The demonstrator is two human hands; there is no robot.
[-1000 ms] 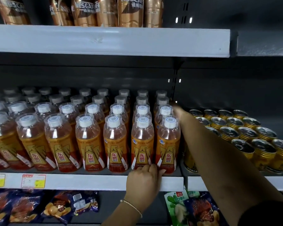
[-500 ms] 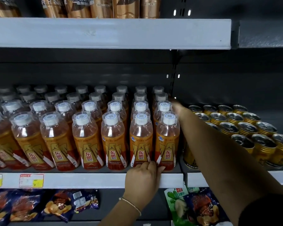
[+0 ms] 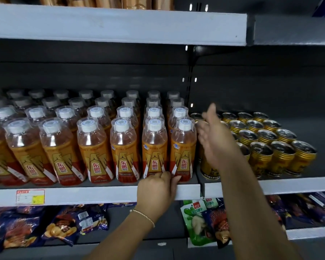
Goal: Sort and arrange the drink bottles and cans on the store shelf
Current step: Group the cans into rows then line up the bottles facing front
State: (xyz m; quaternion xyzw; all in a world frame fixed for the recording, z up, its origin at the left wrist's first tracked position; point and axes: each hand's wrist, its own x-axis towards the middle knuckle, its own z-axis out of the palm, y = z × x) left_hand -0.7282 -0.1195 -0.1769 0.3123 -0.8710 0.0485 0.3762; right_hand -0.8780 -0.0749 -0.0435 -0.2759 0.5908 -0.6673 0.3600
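Bottles (image 3: 154,147) of orange energy drink stand full in rows on the shelf (image 3: 83,196); they are probably weighty, stiff and slick-walled, so best gripped at the labelled waist or nudged at the base. The left hand (image 3: 156,190) sits on the shelf lip with its fingers (image 3: 158,178) curled against the two rightmost front bases, whether gripping I cannot tell. The blurred right hand (image 3: 214,139) hovers empty, its fingers spread, before the gold cans (image 3: 281,154).
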